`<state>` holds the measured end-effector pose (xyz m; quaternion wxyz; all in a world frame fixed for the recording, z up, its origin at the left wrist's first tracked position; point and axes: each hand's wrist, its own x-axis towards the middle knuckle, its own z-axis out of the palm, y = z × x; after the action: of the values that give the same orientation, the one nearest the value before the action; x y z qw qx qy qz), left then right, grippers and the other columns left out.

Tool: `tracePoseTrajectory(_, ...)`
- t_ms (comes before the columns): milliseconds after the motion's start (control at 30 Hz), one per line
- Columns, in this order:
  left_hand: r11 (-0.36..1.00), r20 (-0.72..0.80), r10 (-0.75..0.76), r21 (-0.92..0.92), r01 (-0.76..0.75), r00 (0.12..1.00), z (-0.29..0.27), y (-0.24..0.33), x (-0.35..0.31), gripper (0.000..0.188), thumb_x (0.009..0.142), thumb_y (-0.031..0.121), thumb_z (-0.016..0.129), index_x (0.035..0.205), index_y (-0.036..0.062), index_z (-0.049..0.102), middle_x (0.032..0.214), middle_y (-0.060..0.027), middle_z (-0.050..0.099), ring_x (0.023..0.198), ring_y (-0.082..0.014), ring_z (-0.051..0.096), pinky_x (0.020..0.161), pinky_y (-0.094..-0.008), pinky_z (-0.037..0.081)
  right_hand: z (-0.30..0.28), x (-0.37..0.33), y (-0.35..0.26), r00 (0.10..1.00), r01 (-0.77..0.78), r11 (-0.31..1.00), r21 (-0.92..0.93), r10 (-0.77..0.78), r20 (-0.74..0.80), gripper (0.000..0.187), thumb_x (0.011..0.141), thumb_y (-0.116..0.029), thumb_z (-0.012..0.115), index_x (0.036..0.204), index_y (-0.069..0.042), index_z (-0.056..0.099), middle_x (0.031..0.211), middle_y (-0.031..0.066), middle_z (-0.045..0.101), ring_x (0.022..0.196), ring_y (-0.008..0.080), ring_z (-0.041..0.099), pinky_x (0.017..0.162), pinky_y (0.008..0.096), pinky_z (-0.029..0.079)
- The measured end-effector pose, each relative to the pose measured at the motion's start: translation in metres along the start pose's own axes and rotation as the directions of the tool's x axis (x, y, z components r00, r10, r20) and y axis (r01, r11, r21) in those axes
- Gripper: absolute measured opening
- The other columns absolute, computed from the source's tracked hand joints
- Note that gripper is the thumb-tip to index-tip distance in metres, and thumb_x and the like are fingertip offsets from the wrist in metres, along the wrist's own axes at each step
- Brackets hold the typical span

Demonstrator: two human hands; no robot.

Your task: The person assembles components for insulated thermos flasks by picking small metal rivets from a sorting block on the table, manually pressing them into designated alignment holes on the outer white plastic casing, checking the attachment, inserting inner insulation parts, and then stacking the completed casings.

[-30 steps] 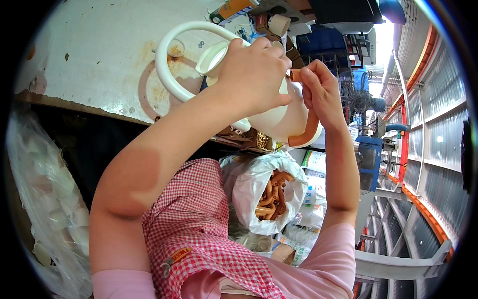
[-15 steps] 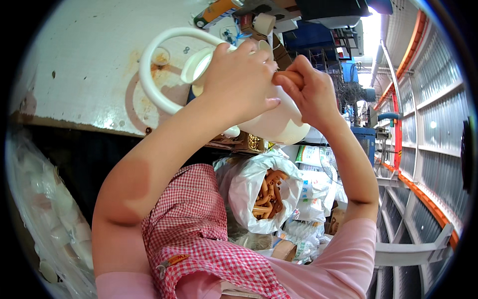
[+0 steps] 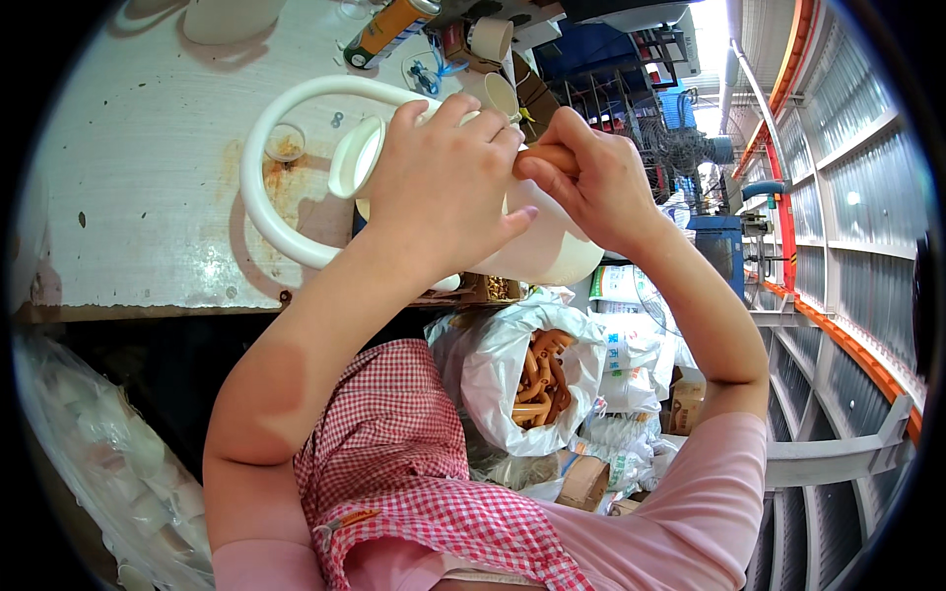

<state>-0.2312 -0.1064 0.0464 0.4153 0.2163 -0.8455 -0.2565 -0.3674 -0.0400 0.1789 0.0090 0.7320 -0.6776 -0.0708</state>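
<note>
A white plastic can (image 3: 552,241) with a big loop handle and a flared mouth, much like a watering can, lies tilted at the bench's right edge. My left hand (image 3: 434,187) is draped over it, fingers bent around its upper side and thumb pointing right. In the fist of my right hand (image 3: 596,182) is a brown plastic piece (image 3: 554,158), its near end against the can's side. My fingers hide the spot where the two meet. Similar curved brown pieces (image 3: 537,384) fill a white plastic bag (image 3: 483,379) below the can.
On the white bench (image 3: 128,187) stand another white vessel (image 3: 232,18), an orange spray can (image 3: 389,34) and white cups (image 3: 491,39). A small box of brass-coloured parts (image 3: 498,288) sits under the can. Left of me, a clear bag (image 3: 128,463) holds white parts.
The view has shifted, bringing the second white vessel in at the upper left. Both hands keep their hold on the can and the brown piece, with little visible change between them.
</note>
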Motion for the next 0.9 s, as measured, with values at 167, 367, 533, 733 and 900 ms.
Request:
tracePoseTrajectory(167, 1.000, 0.013, -0.004, -0.030, 0.005, 1.000, -0.001, -0.001, 0.001, 0.059, 0.073, 0.043, 0.080, 0.119, 0.0090, 0.066, 0.125, -0.0024, 0.065, 0.128, -0.0212, 0.052, 0.108, -0.0444, 0.037, 0.006, -0.002, 0.002, 0.999, 0.016, 1.000, 0.017, -0.016, -0.047, 0.035, 0.093, -0.033, 0.070, 0.095, -0.007, 0.048, 0.079, 0.0081, 0.071, 0.073, 0.0338, 0.068, 0.062, 0.0439, 0.051)
tracePoseTrajectory(367, 1.000, 0.035, -0.003, -0.003, 0.004, 0.999, -0.003, 0.001, 0.001, 0.059, 0.072, 0.042, 0.080, 0.119, 0.0089, 0.066, 0.124, -0.0021, 0.065, 0.127, -0.0212, 0.052, 0.107, -0.0430, 0.038, 0.004, -0.002, 0.000, 0.999, -0.013, 1.000, 0.006, 0.013, -0.046, 0.033, 0.092, -0.034, 0.070, 0.094, -0.007, 0.051, 0.077, 0.0095, 0.069, 0.073, 0.0340, 0.068, 0.062, 0.0448, 0.050)
tracePoseTrajectory(533, 0.995, 0.002, 0.076, 0.057, -0.076, 0.997, -0.004, 0.002, 0.004, 0.057, 0.072, 0.039, 0.081, 0.119, 0.0097, 0.066, 0.122, -0.0022, 0.066, 0.125, -0.0222, 0.054, 0.105, -0.0421, 0.040, 0.004, -0.001, 0.005, 0.993, -0.043, 0.999, 0.026, 0.046, -0.108, 0.032, 0.092, -0.037, 0.069, 0.092, -0.007, 0.057, 0.070, 0.0104, 0.067, 0.072, 0.0352, 0.066, 0.062, 0.0433, 0.050)
tracePoseTrajectory(733, 0.990, -0.020, 0.105, 0.098, -0.102, 0.994, -0.004, 0.002, 0.003, 0.060, 0.071, 0.038, 0.084, 0.121, 0.0096, 0.066, 0.126, -0.0060, 0.065, 0.124, -0.0254, 0.055, 0.105, -0.0456, 0.039, 0.057, -0.071, 0.038, 0.352, 0.118, 0.775, 0.621, 0.552, -0.756, 0.033, 0.095, -0.018, 0.067, 0.120, -0.003, 0.052, 0.113, 0.0088, 0.057, 0.097, 0.0165, 0.058, 0.087, 0.0331, 0.050)
tracePoseTrajectory(900, 0.927, 0.190, -0.014, -0.366, 0.084, 0.982, -0.001, 0.050, 0.046, 0.047, 0.081, 0.026, 0.083, 0.117, 0.0011, 0.066, 0.090, -0.0106, 0.071, 0.077, -0.0178, 0.066, 0.071, -0.0300, 0.053, 0.150, -0.149, 0.083, 0.386, -0.054, 0.224, 0.973, 0.903, -0.187, 0.040, 0.099, -0.028, 0.063, 0.123, 0.004, 0.056, 0.115, 0.0112, 0.063, 0.103, 0.0143, 0.059, 0.089, 0.0301, 0.049)
